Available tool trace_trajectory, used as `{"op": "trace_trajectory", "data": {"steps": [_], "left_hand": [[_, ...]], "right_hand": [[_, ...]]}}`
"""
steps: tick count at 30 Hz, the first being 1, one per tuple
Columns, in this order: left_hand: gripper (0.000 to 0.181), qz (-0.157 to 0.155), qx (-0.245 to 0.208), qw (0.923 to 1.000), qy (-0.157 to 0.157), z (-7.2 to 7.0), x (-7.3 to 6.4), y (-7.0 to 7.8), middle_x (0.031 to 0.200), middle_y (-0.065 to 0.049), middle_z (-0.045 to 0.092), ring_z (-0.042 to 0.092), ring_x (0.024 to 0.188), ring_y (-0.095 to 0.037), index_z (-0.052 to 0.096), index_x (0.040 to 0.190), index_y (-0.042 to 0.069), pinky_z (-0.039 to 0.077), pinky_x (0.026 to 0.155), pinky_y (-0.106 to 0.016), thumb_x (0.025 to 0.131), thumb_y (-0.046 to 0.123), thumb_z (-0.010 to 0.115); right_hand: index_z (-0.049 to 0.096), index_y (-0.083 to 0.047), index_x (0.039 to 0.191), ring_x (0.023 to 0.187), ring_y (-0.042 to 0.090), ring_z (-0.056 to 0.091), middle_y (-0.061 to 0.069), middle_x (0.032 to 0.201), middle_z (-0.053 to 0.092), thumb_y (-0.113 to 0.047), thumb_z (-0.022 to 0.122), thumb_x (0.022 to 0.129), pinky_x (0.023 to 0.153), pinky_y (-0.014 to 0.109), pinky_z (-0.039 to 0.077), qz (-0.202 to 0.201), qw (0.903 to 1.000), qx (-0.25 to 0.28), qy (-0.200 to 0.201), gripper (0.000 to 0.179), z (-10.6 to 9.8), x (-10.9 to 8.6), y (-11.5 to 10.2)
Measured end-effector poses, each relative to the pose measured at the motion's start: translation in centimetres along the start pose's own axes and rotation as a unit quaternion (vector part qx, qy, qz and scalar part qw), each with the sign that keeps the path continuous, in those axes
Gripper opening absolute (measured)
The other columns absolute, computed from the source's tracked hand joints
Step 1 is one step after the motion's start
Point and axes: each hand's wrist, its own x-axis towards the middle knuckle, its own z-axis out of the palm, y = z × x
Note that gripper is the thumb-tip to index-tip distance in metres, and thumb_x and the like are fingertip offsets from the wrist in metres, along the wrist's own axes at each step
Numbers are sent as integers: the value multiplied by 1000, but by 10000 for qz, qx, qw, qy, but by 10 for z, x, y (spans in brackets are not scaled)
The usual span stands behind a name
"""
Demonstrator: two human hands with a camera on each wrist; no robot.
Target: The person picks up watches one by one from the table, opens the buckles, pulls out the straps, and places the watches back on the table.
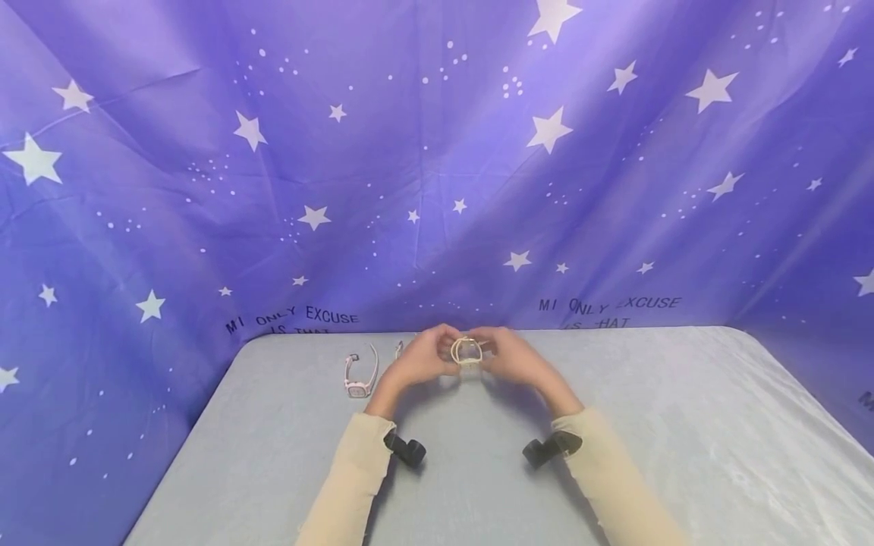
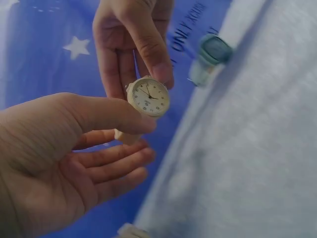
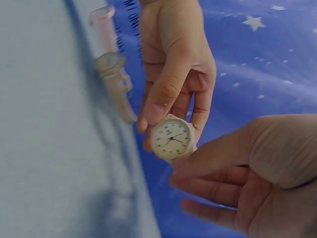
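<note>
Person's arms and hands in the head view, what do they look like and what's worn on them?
The left hand is ungloved, with a long cream fabric sleeve; the right hand is ungloved too, with a matching cream sleeve. A black device with a rounded end sits by the left cuff, another black device by the right.

Backdrop [image 1: 437,152] reads "MI ONLY EXCUSE IS THAT" (repeated).
</note>
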Motion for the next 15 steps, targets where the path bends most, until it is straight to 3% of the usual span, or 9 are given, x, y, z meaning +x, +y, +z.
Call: {"op": "trace_trajectory", "data": {"steps": [4, 8, 12, 15], "left_hand": [[57, -13, -1054, 9944, 32, -9, -5, 15, 119, -25, 68, 71, 106, -29, 54, 129, -2, 62, 91, -34, 77, -14, 73], [62, -9, -1692, 9856, -23, -20, -11, 31, 119, -28, 67, 71, 96, -21, 49, 136, -2, 62, 89, -33, 79, -16, 69], [63, -166, -2209, 9751, -40, -28, -15, 42, 116, -20, 70, 70, 95, -14, 49, 139, 1, 61, 91, -33, 81, -12, 71], [62, -334, -2625, 9643, -84, -32, -19, 48, 115, -14, 72, 71, 96, -15, 50, 140, 3, 59, 95, -34, 82, -10, 71]], "right_hand": [[56, 4, 140, 116, 43, 66, 26, 134, 64, 5, 72, 84, 101, 55, 55, -30, 9985, 449, 324, 58, -9, -4, -14], [53, 6, 141, 117, 44, 66, 29, 137, 61, 12, 67, 83, 94, 44, 61, -207, 9927, 1092, 478, 60, -19, -7, -25], [49, 6, 144, 123, 43, 64, 29, 141, 58, 10, 63, 88, 92, 33, 61, -113, 9819, 1831, 464, 58, -28, -12, -35], [48, 4, 146, 127, 41, 62, 27, 143, 56, 5, 64, 91, 98, 35, 59, 89, 9766, 2100, 446, 58, -32, -16, -42]]}}
